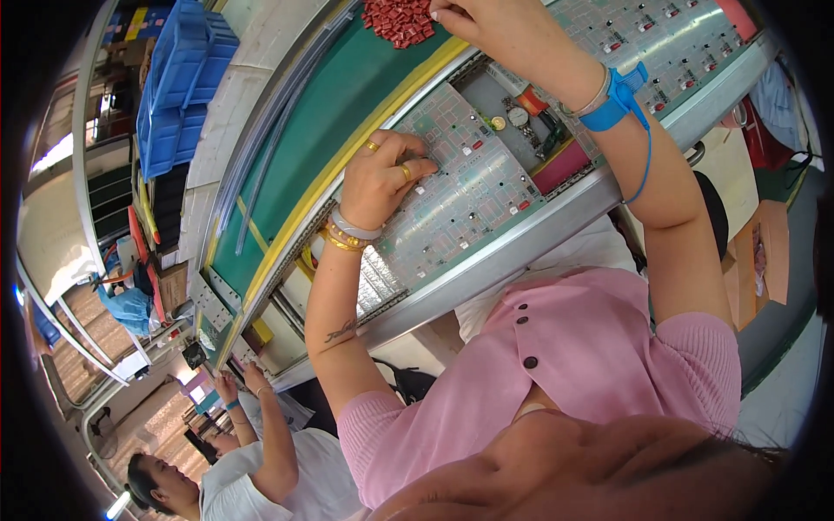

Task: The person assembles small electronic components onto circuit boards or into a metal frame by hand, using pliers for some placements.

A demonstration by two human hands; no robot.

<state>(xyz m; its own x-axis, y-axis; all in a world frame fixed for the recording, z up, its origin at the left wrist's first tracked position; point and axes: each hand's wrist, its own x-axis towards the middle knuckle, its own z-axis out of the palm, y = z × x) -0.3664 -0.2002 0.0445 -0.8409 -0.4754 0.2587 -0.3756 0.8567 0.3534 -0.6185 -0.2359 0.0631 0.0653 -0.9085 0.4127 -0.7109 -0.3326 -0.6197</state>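
My left hand (380, 180), with gold rings and bracelets, rests on a grey circuit board (460, 208). Its fingers are curled and pinched down at the board's surface, and whatever sits between the fingertips is hidden. Small red and dark parts stand on this board. Farther off, my right hand (473, 19) reaches the edge of a pile of small red components (400, 21); its fingers are drawn together and partly cut off by the upper rim. A blue wrist strap (615, 102) with a coiled cord circles my right wrist.
A second circuit board (638, 43) lies to the right along the metal rail (486, 239). Between the boards, an open compartment holds a wristwatch (519, 117). Blue bins (178, 87) stand at the far left. A co-worker (269, 460) in white sits at lower left.
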